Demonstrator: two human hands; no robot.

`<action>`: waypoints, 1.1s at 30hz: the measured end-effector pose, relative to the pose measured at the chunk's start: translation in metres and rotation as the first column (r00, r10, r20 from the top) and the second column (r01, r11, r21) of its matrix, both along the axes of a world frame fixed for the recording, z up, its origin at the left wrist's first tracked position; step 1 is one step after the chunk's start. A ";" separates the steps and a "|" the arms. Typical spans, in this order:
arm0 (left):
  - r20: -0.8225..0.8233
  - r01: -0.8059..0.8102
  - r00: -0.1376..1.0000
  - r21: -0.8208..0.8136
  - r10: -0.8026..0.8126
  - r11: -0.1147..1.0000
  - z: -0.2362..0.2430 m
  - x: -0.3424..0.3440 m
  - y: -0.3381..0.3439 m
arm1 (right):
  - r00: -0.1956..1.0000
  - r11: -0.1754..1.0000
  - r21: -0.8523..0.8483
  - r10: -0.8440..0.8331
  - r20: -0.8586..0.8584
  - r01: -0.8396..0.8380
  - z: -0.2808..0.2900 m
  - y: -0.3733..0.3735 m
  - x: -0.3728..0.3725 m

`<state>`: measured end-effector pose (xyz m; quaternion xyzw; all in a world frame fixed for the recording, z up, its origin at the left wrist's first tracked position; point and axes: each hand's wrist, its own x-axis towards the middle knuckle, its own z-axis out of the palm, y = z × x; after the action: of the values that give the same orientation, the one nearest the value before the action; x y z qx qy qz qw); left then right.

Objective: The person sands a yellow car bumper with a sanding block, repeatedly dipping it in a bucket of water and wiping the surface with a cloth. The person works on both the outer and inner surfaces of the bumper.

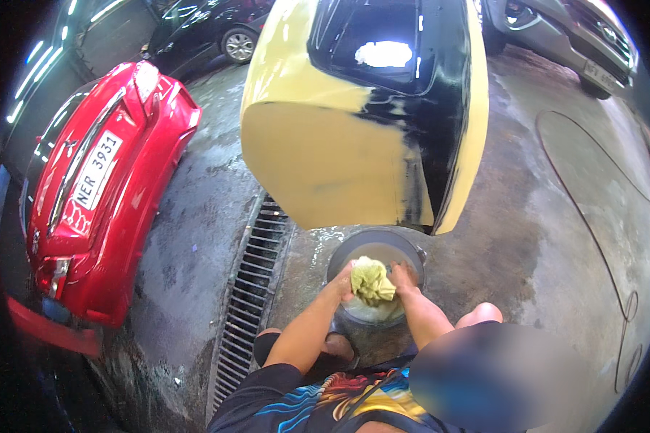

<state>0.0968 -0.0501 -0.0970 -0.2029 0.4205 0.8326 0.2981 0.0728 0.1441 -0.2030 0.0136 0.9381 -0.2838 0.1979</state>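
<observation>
A crumpled pale yellow cloth (373, 281) is bunched up over a round grey basin (333, 268) of cloudy water on the floor. My left hand (346, 282) grips the cloth from its left side, fingers mostly hidden behind the folds. At the cloth's right edge, over the basin, is my right hand (404, 276), its fingers curled in. Something small and dark shows by those fingertips, too small to name. Just beyond the basin stands a yellow car body part (325, 159) with a dull sanded-looking lower panel, black patches and a dark window.
A metal floor drain grate (247, 289) runs left of the basin. A red car's rear bumper (133, 216) is at the left. Farther back are a dark car (202, 32) and a grey vehicle (570, 43). A thin hose (588, 224) lies on the wet concrete at right.
</observation>
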 end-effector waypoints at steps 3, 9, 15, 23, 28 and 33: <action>-0.586 -0.050 0.810 -0.086 -0.010 0.995 0.082 -0.007 0.006 | 0.997 0.999 -0.037 0.001 0.079 0.002 0.001 0.000 -0.001; -0.997 -0.626 0.060 -0.070 -0.042 0.776 0.275 -0.043 0.074 | 0.976 0.975 0.052 0.218 0.014 -0.218 0.019 -0.003 0.007; -0.654 -0.898 -0.426 0.221 -0.625 0.381 0.347 -0.103 0.152 | 0.980 0.981 0.041 0.193 -0.056 -0.191 0.023 -0.002 0.012; -0.474 -0.937 -0.160 0.349 -0.866 -0.018 0.354 -0.185 0.025 | 0.975 0.982 -0.025 0.181 -0.126 -0.186 0.016 -0.001 0.012; -0.713 -0.941 0.109 0.151 -0.693 -0.303 0.380 -0.193 -0.073 | 0.967 0.980 -0.014 0.195 -0.162 -0.200 0.023 -0.002 0.017; -0.698 -0.958 -0.061 0.242 -0.714 -0.155 0.371 -0.188 -0.049 | 0.956 0.959 0.002 0.284 -0.075 -0.284 0.028 -0.003 0.017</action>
<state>-0.0913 -0.0995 0.2742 0.1368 0.7360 0.0955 -0.6562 0.0894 0.1407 -0.1755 -0.1327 0.9358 -0.2568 0.2017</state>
